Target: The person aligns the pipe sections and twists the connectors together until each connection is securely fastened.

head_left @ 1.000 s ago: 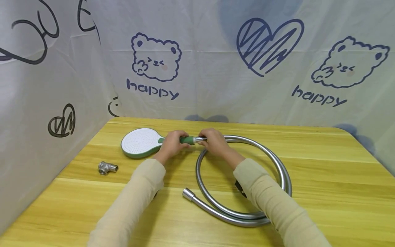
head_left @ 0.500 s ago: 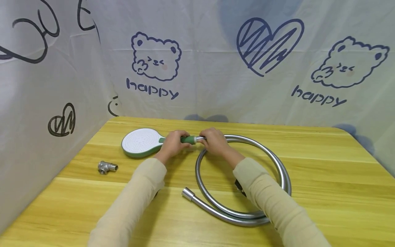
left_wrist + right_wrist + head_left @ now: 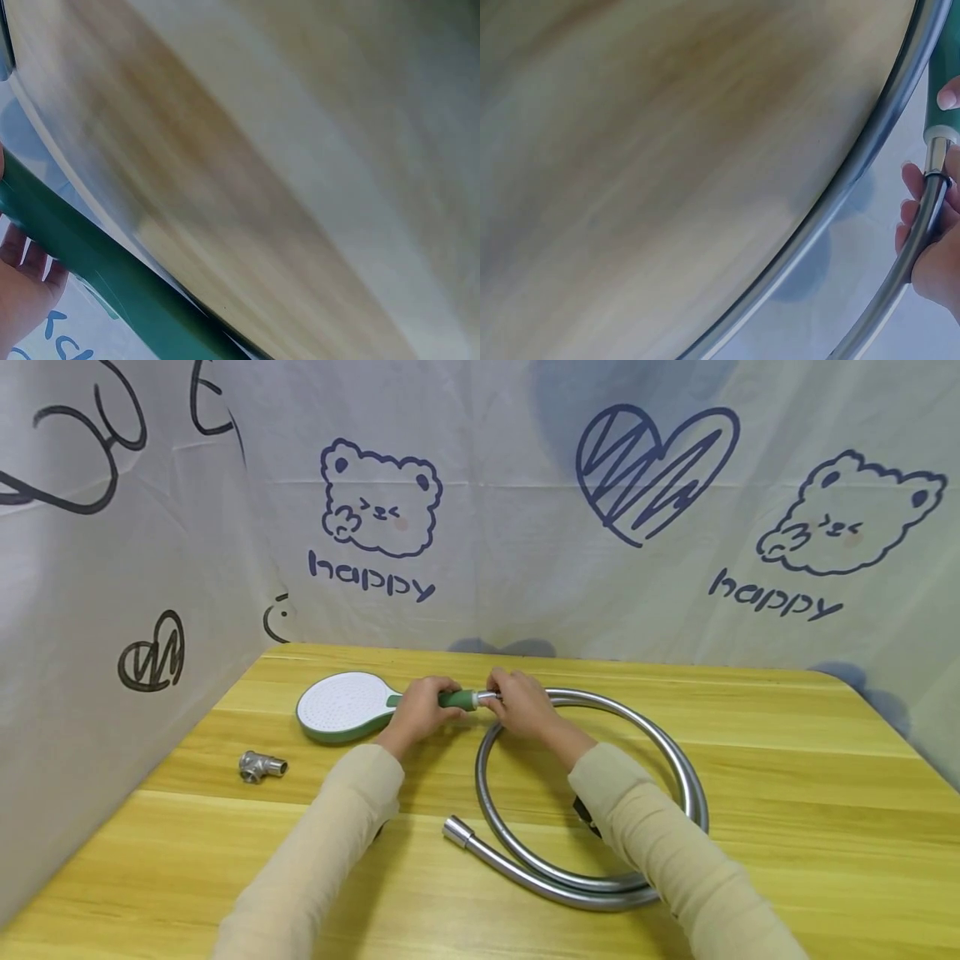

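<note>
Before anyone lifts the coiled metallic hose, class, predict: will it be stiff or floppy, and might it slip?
The hose probably bends springily, since it lies in wide, rounded loops. Its smooth, shiny surface may feel slippery. Its free end, lying unheld, would likely trail.

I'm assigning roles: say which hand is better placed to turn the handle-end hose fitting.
Probably the right hand: it holds the hose at that fitting, while the left hand grips the green handle.
</note>
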Motion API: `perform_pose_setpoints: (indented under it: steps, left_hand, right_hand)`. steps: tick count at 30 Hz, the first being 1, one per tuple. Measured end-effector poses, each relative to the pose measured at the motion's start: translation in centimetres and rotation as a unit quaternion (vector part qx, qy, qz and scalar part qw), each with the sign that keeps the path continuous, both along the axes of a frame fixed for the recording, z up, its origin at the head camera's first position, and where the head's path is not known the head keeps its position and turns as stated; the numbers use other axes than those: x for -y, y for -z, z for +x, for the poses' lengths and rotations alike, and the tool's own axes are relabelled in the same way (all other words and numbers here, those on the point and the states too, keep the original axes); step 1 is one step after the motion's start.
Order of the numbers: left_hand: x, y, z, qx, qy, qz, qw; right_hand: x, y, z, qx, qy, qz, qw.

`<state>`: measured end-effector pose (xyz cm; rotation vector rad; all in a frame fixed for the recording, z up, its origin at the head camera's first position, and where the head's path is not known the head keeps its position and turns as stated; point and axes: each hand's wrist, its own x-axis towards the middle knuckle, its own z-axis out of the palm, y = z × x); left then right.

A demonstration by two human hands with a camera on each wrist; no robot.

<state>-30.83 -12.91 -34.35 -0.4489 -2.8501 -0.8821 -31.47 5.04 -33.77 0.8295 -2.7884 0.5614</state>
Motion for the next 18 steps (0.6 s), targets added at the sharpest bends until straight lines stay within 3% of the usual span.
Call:
perform_pose_setpoints:
  steps: [18]
  left_hand:
    - [0.06, 0.11, -0.18, -0.002, -0.004, 0.004, 1.0000]
  right_hand:
    - [-0.24, -0.09, 0.00, 0.020, -0.015, -0.028, 0.9993]
